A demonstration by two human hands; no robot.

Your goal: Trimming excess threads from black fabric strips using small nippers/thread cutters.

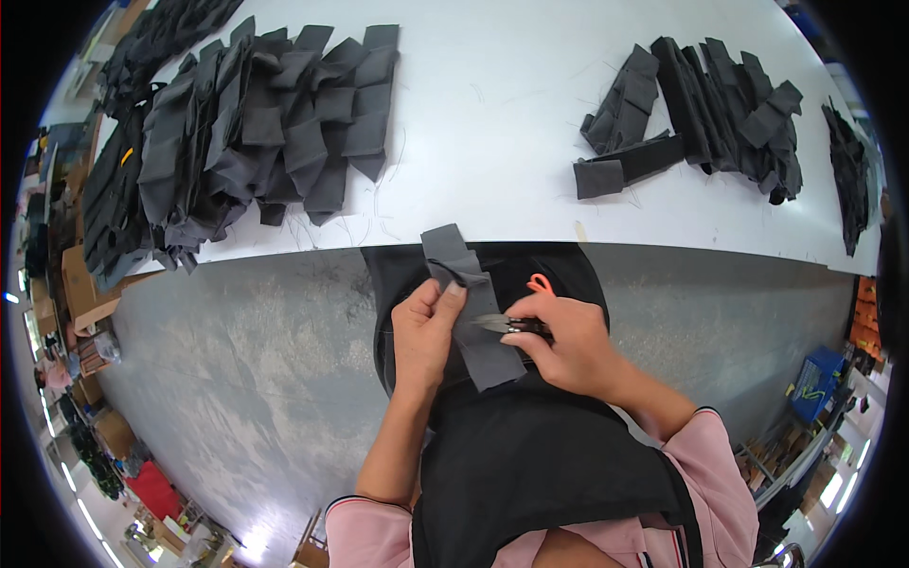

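Note:
A dark grey fabric strip hangs over my lap, its upper end reaching the table's front edge. My left hand pinches the strip near its middle between thumb and fingers. In my right hand are small thread snips with dark handles and an orange-red loop. Their silver blades point left and lie against or just over the strip's face; whether they touch it I cannot tell.
Across the white table lie a large heap of dark grey fabric strips at left and a smaller pile of strips at right. Loose threads are scattered around both. Cardboard boxes stand at far left, a blue crate on the right.

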